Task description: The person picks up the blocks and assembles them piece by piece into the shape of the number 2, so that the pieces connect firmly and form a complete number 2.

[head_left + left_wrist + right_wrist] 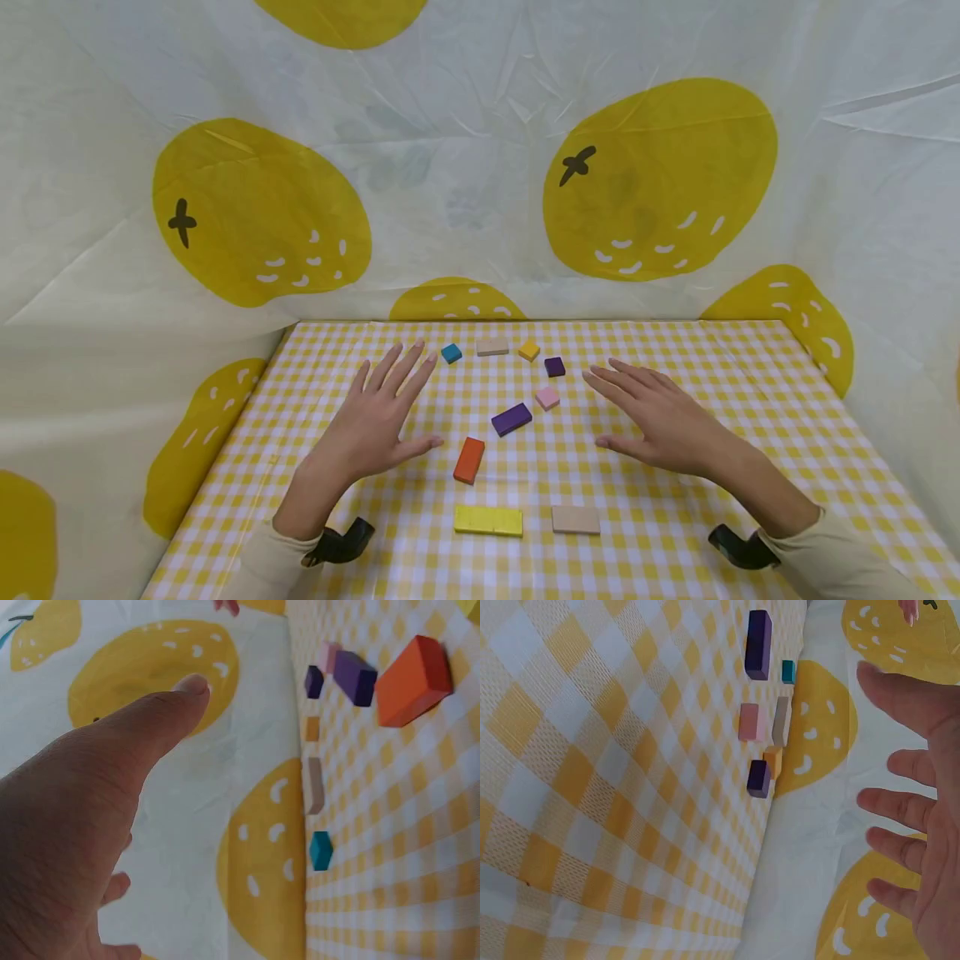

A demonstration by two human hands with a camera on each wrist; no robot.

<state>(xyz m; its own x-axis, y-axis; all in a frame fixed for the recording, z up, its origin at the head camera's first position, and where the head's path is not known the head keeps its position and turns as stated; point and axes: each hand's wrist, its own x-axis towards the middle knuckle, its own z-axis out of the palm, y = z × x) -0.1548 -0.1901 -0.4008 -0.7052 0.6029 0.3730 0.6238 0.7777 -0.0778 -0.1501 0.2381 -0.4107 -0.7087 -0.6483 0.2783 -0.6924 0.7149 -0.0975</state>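
Both hands hover over the table with fingers spread, the left hand [378, 425] left of a group of coloured blocks and the right hand [660, 421] right of it. Neither holds anything. From the far end, the blocks curve toward the front: a teal cube [452, 353], a beige block [492, 347], an orange-yellow cube [528, 350], a dark purple cube [554, 367], a pink cube [547, 398], a purple oblong block [512, 419] and an orange-red oblong block [469, 460]. Nearest the front lie a long yellow block [488, 521] and another beige block [575, 520], side by side with a gap.
A yellow-and-white checked cloth [360, 542] covers the table. White fabric [465, 200] printed with big yellow fruit hangs behind it and along the sides. Dark straps with camera mounts [345, 542] sit at both wrists.
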